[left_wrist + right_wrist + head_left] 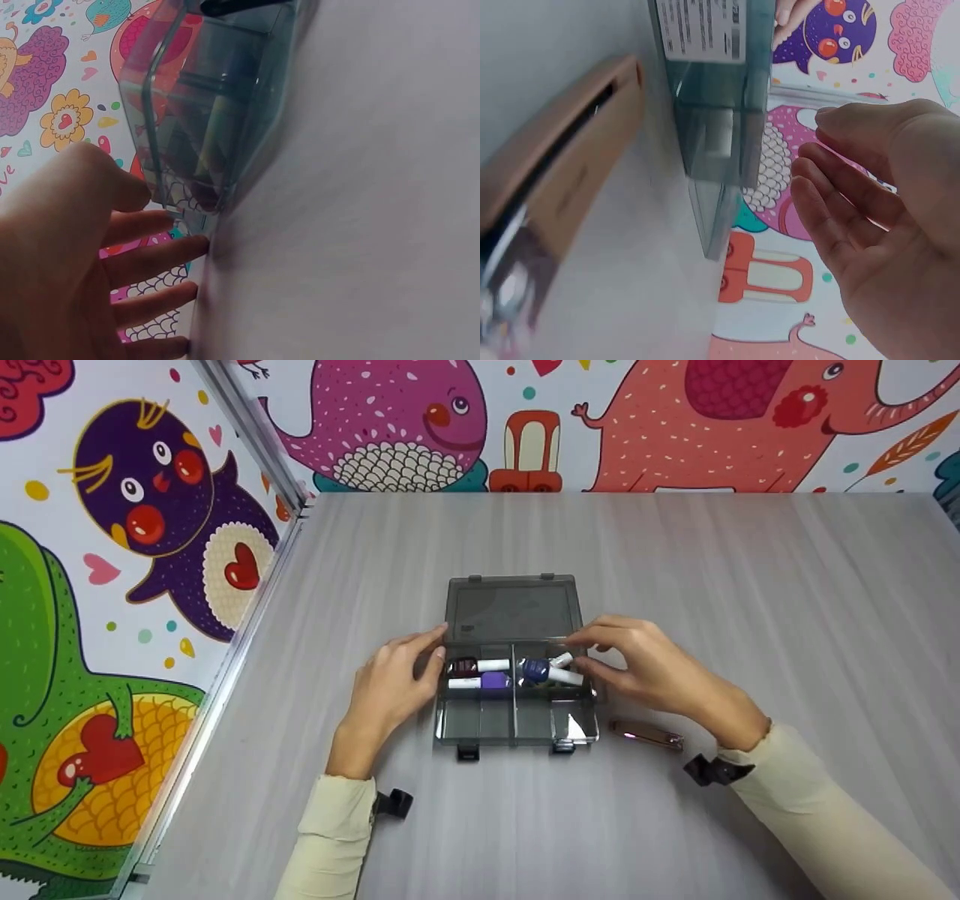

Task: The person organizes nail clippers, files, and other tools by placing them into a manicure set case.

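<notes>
A smoky see-through divided box [480, 720] stands on the table with its lid [514, 611] folded back. In its far left compartment lie a dark red nail polish bottle [463, 665] and a purple nail polish bottle [495, 681]. The far right compartment holds a blue nail polish bottle [535, 669] and a partly covered white-capped item [562, 660]. At the box's left side is my left hand [390, 679], fingers extended, thumb at the wall. My right hand [649, 664] is by the right rim, fingers loosely bent, holding nothing in the right wrist view.
A nail clipper [646, 735] lies on the table [525, 825], right of the box and below my right hand. Two dark latches [468, 752] stick out from the box's front. Cartoon-printed walls [420, 420] border the table at the back and left.
</notes>
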Demonstrator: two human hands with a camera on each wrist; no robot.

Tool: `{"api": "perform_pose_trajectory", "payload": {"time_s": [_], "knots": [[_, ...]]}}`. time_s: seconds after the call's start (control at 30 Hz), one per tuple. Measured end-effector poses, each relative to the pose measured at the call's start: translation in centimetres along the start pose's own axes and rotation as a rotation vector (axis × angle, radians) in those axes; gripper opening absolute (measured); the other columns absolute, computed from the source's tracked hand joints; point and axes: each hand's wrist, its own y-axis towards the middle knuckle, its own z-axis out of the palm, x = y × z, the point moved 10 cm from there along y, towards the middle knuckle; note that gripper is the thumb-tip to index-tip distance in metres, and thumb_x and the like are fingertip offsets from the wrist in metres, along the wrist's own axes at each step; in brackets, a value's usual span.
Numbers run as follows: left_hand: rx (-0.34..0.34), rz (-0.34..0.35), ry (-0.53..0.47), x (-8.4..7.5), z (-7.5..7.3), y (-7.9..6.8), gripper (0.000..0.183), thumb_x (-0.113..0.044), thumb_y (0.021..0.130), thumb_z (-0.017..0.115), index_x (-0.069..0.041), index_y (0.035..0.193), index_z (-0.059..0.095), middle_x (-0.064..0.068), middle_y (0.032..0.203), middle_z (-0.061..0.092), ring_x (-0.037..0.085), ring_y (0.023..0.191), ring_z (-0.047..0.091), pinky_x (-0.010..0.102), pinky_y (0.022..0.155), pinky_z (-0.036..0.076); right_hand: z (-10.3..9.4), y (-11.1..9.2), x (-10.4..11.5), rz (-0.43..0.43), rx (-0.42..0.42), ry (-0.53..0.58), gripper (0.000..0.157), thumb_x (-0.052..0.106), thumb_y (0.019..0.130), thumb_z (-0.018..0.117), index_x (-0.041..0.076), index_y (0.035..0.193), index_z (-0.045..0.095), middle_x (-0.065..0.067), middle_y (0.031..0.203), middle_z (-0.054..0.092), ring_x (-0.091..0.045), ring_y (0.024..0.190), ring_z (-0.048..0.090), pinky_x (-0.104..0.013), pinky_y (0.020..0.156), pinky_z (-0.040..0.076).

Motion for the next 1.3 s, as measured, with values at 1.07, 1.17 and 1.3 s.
{"api": "perform_pose_trajectory", "payload": {"time_s": [1.07, 1.17, 1.3], "knots": [[-0.006, 0.0, -0.006, 0.0, 0.0, 0.2, 0.044, -0.044, 0.11, 0.055, -0.036, 0.153, 0.063, 0.004, 0.15, 0.069, 0.034, 0.14, 0.065, 0.065, 0.105, 0.058, -2.4, -7.8, -0.7, 0.098, 0.056, -0.159, 0.028, 0.0, 0.088, 0.087, 0.011, 0.113, 0.082, 0.003, 0.103, 0.08, -0.012, 0.088, 0.073, -0.033, 0.073, 0.065], [-0.004, -0.005, -0.004, 0.1, 0.0, 0.2, 0.045, -0.044, 0.11, 0.055, -0.037, 0.153, 0.062, 0.005, 0.151, 0.068, 0.035, 0.141, 0.064, 0.066, 0.105, 0.057, -1.9, -8.6, -1.0, 0.143, 0.102, -0.166, 0.026, 0.005, 0.089, 0.087, 0.011, 0.114, 0.083, 0.003, 0.101, 0.08, -0.01, 0.088, 0.073, -0.032, 0.073, 0.064], [-0.003, -0.006, -0.002, 0.2, 0.1, 0.2, 0.045, -0.044, 0.11, 0.055, -0.038, 0.154, 0.062, 0.005, 0.152, 0.068, 0.036, 0.142, 0.064, 0.066, 0.106, 0.057, -1.2, -9.5, -1.3, 0.19, 0.154, -0.149, 0.025, 0.01, 0.09, 0.088, 0.012, 0.114, 0.082, 0.005, 0.101, 0.079, -0.009, 0.088, 0.074, -0.033, 0.074, 0.065]]}}
